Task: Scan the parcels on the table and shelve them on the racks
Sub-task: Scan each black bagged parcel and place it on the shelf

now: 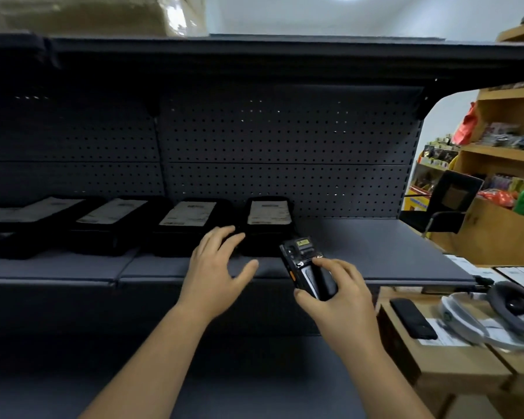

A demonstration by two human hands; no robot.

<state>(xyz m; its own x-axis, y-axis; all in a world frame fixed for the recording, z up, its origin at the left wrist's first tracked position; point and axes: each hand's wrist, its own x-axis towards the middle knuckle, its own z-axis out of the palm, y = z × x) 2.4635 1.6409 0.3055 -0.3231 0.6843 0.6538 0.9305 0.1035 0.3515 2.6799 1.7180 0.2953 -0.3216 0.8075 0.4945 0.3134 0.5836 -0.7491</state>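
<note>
Parcels are the goal, but nearest is the right hand (339, 294), curled round a black handheld scanner (306, 269) whose small screen points away toward the rack. Just left of it the left hand (218, 264) is released, fingers spread and holding nothing. Its fingertips are at the parcels' front edge, though whether they touch I cannot tell. Just beyond both hands four black parcels (268, 220) with white labels lie in a row on the dark grey rack shelf (375, 252), the rightmost ahead between the hands and the rest trailing off left. Placing looks finished here, so I judge the step is best done by squaring that last parcel with the row, label up, with the scanner kept off it. A perforated back panel (285, 140) rises behind. Right of the right hand, a cardboard-box counter (451, 367) carries a black phone (412, 319). Farther right stand a black chair (448, 201) and wooden shelves (496, 152) of goods.
</note>
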